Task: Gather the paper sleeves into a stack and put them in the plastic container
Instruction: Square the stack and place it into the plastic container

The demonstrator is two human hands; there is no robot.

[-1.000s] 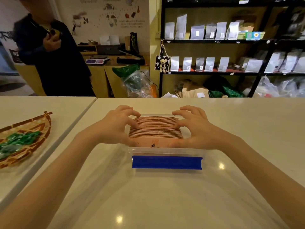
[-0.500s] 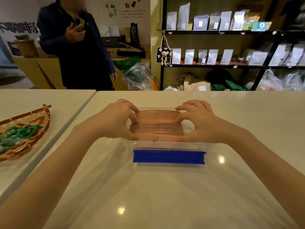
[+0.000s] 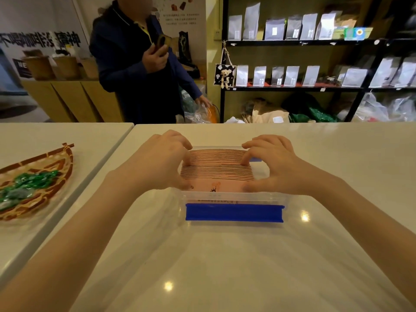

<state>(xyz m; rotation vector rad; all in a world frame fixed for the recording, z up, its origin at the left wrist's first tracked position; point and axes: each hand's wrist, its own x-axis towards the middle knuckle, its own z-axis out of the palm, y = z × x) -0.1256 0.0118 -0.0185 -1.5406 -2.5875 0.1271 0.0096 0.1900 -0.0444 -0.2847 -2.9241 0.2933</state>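
Note:
A stack of pink-brown paper sleeves (image 3: 216,168) stands on edge inside a clear plastic container (image 3: 231,195) with a blue clip (image 3: 234,212) on its near side. My left hand (image 3: 157,163) presses on the stack's left end, fingers curled over the top edges. At the right end my right hand (image 3: 270,164) does the same. Both hands hold the stack between them. A second blue clip (image 3: 255,159) peeks out on the far side under my right fingers.
The container sits on a white counter (image 3: 225,255). On a second counter to the left lies a woven basket (image 3: 40,176) with green wrapped items. A person in dark blue (image 3: 139,70) stands behind the counter. Shelves with pouches (image 3: 292,52) fill the back right.
My hands have stayed on the stack's ends, pressing it slightly deeper into the container. The person behind the counter has walked to the right. My view has tilted up a little.

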